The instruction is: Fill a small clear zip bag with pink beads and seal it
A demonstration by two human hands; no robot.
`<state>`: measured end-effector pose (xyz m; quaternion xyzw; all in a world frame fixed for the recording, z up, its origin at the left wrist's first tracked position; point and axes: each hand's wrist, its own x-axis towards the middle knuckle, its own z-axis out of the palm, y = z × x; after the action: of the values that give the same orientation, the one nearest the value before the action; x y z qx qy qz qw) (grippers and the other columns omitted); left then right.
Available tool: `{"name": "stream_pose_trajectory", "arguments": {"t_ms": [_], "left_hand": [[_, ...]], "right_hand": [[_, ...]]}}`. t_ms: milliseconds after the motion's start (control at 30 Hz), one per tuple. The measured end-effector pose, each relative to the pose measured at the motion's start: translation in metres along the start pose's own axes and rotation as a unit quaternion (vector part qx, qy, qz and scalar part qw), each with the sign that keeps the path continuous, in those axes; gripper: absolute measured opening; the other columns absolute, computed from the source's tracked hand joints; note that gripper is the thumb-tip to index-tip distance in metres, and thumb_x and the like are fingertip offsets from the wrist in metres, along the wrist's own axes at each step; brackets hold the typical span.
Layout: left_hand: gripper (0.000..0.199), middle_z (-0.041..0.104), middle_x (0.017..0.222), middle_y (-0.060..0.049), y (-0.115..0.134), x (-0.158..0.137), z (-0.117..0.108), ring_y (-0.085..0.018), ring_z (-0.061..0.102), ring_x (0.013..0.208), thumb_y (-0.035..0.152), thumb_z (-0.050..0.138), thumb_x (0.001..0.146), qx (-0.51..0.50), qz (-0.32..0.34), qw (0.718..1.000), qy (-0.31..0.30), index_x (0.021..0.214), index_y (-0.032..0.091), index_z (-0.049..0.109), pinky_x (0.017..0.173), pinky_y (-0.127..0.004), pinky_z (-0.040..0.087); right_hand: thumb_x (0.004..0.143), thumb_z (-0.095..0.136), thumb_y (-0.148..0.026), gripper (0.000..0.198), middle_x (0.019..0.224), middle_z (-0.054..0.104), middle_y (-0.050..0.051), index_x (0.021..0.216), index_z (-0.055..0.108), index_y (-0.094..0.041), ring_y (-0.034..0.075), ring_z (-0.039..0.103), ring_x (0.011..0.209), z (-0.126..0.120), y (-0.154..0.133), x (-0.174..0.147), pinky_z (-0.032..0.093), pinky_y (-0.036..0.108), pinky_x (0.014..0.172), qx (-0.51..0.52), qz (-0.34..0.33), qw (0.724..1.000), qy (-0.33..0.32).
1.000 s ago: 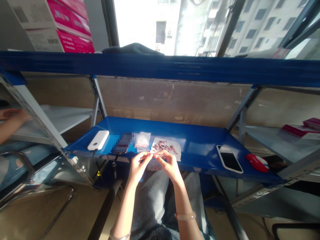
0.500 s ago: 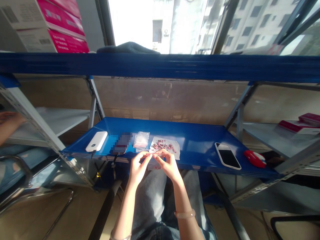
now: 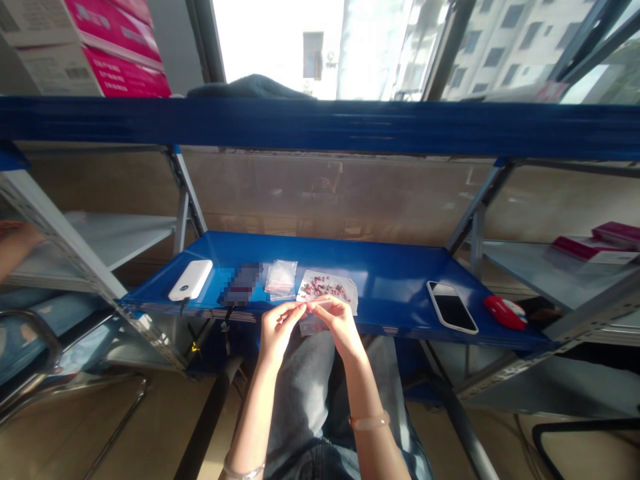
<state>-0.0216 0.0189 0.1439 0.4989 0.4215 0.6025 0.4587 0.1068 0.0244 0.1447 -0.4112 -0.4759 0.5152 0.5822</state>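
My left hand (image 3: 276,328) and my right hand (image 3: 341,323) meet just over the front edge of the blue shelf. Thumbs and forefingers of both pinch the top edge of a small transparent zip bag (image 3: 313,325), which hangs below them with a few reddish bits inside. The fingers partly cover the bag, so I cannot tell whether its seal is closed. Right behind the hands lies a whitish sheet (image 3: 352,291) with many small red and dark pieces (image 3: 324,287) scattered over it. To its left rests a stack of transparent zip bags (image 3: 281,277) with reddish edges.
A white power bank (image 3: 191,280) with a cable and a blurred-out dark device (image 3: 242,284) lie left on the blue shelf (image 3: 395,273). A phone (image 3: 452,307) and a red object (image 3: 505,312) lie right. Another person's arm (image 3: 17,247) shows far left.
Both hands stay together on the bag, their fingertips shifted slightly. The whole view has moved a little; the things on the shelf lie as before.
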Motion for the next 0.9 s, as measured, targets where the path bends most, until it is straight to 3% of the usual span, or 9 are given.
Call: {"name": "stream_pose_trajectory", "arguments": {"t_ms": [133, 333, 500, 600, 700, 800, 900], "left_hand": [[0.023, 0.074, 0.082, -0.009, -0.006, 0.003, -0.002, -0.022, 0.070, 0.078, 0.032, 0.071, 0.071, 0.007, 0.010, 1.000, 0.003, 0.083, 0.013, 0.073, 0.075, -0.033, 0.056], [0.026, 0.074, 0.082, -0.010, -0.009, 0.006, -0.012, -0.024, 0.070, 0.079, 0.034, 0.073, 0.069, 0.039, -0.007, 0.999, 0.002, 0.084, 0.012, 0.073, 0.077, -0.035, 0.056], [0.027, 0.074, 0.076, -0.008, -0.010, 0.003, 0.001, -0.022, 0.069, 0.067, 0.035, 0.075, 0.067, 0.019, -0.038, 0.999, -0.005, 0.081, 0.012, 0.073, 0.067, -0.032, 0.057], [0.030, 0.074, 0.081, -0.009, -0.018, -0.001, 0.026, -0.020, 0.069, 0.061, 0.038, 0.073, 0.069, -0.015, -0.070, 0.997, -0.018, 0.085, 0.012, 0.072, 0.060, -0.031, 0.057], [0.034, 0.074, 0.089, -0.012, -0.029, -0.005, 0.060, -0.023, 0.070, 0.074, 0.039, 0.069, 0.073, -0.027, -0.069, 0.995, -0.071, 0.093, 0.011, 0.070, 0.066, -0.033, 0.057], [0.042, 0.069, 0.106, -0.015, -0.041, -0.007, 0.091, -0.025, 0.066, 0.096, 0.034, 0.062, 0.079, 0.012, 0.003, 0.996, -0.093, 0.115, 0.012, 0.061, 0.082, -0.037, 0.055], [0.043, 0.060, 0.124, -0.015, -0.053, -0.009, 0.112, -0.026, 0.057, 0.114, 0.027, 0.054, 0.084, 0.116, 0.131, 0.980, -0.099, 0.126, 0.015, 0.053, 0.098, -0.044, 0.046]], "right_hand": [[0.066, 0.073, -0.045, 0.029, 0.075, 0.068, 0.004, 0.078, 0.071, -0.018, 0.015, 0.058, 0.062, -0.004, 0.000, 0.001, 0.040, 0.022, 0.045, 0.002, 0.011, 1.000, -0.008], [0.074, 0.064, -0.047, 0.031, 0.085, 0.072, 0.005, 0.079, 0.074, -0.019, 0.021, 0.063, 0.084, -0.019, -0.001, 0.001, 0.049, 0.031, 0.072, -0.063, -0.002, 0.996, -0.066], [0.076, 0.059, -0.054, 0.041, 0.086, 0.073, 0.007, 0.088, 0.074, -0.017, 0.023, 0.066, 0.080, -0.035, -0.008, -0.002, 0.049, 0.033, 0.070, -0.074, 0.033, 0.993, -0.089], [0.075, 0.060, -0.057, 0.043, 0.081, 0.072, 0.008, 0.087, 0.072, -0.017, 0.023, 0.066, 0.072, -0.052, -0.012, -0.010, 0.048, 0.031, 0.062, -0.078, 0.039, 0.995, -0.044], [0.074, 0.062, -0.056, 0.043, 0.075, 0.071, 0.008, 0.086, 0.069, -0.015, 0.020, 0.065, 0.062, -0.078, -0.012, -0.019, 0.045, 0.027, 0.054, -0.085, 0.042, 0.994, 0.049], [0.070, 0.064, -0.056, 0.046, 0.074, 0.069, 0.008, 0.087, 0.068, -0.013, 0.016, 0.060, 0.054, -0.105, -0.012, -0.019, 0.041, 0.023, 0.046, -0.069, 0.031, 0.987, 0.139], [0.069, 0.062, -0.057, 0.049, 0.071, 0.067, 0.006, 0.091, 0.067, -0.014, 0.013, 0.053, 0.047, -0.126, -0.011, -0.001, 0.037, 0.023, 0.041, -0.080, 0.031, 0.979, 0.186]]}}
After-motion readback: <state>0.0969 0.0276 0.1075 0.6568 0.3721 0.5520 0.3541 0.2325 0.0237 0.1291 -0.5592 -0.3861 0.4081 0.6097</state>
